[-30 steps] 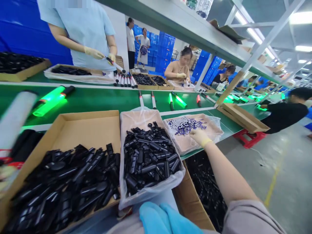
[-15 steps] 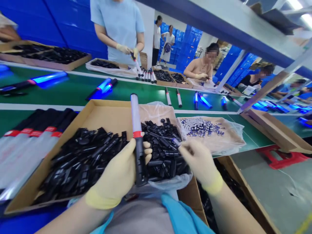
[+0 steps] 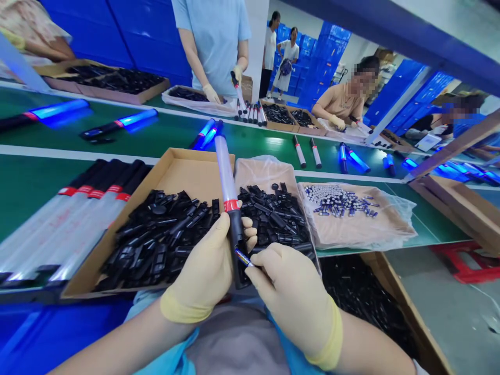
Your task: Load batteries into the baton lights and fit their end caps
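Note:
In a pale yellow glove, my left hand (image 3: 213, 260) is wrapped round the black handle of a light stick (image 3: 225, 172), whose clear tube points up and away from me. A red band circles it where tube and handle meet. My right hand (image 3: 289, 291), gloved too, pinches a small blue battery (image 3: 242, 257) between thumb and fingers. The battery lies slanted at the opening in the handle, one end inside it. Behind the hands are a cardboard box (image 3: 183, 161) and a plastic-lined tray (image 3: 269, 169), both holding black plastic parts.
A lined tray of batteries (image 3: 339, 203) stands to the right. Several light sticks (image 3: 84, 208) lie at left. Beyond runs a green conveyor (image 3: 269, 143) carrying lit blue sticks. Co-workers (image 3: 213, 47) stand across it. A box of black parts (image 3: 390, 260) sits lower right.
My right hand has come left and down from beside the parts tray, bringing the battery to the handle. My left hand keeps its hold on the light stick. The view has shifted left.

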The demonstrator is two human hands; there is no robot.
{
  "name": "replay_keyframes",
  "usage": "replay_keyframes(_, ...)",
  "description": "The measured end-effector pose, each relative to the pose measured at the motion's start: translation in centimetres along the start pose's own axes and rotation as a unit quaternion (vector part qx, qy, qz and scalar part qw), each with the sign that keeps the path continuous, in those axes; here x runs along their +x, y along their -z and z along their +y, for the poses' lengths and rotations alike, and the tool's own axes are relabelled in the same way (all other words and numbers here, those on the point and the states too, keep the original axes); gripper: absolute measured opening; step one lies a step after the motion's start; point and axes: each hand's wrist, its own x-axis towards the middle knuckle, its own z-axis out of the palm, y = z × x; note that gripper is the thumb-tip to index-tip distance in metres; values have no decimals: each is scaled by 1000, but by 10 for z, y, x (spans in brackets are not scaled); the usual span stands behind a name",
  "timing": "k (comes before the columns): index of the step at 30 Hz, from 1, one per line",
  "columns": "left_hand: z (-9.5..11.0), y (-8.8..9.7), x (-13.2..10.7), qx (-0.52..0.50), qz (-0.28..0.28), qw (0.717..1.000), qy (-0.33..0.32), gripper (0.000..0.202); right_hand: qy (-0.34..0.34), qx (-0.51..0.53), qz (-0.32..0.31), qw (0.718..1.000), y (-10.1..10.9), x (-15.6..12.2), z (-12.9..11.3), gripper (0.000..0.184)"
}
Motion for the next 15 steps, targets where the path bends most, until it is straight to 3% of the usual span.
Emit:
replay_keyframes(4, 2, 2, 3, -21, -10, 1000, -2, 31, 1, 75, 42, 996, -14, 3, -4, 8)
replay_keyframes(9, 4, 1, 5, -43, 15, 998, 33, 35, 14, 164, 93, 982, -35, 2, 4, 22)
replay_keyframes(12, 7, -1, 6, -47, 23, 998, 36, 35, 20, 152, 98, 983, -40, 2, 4, 32)
replay_keyframes(15, 12, 0, 9, -53, 26, 998, 31, 36, 65, 82, 56, 993, -39, 3, -5, 40)
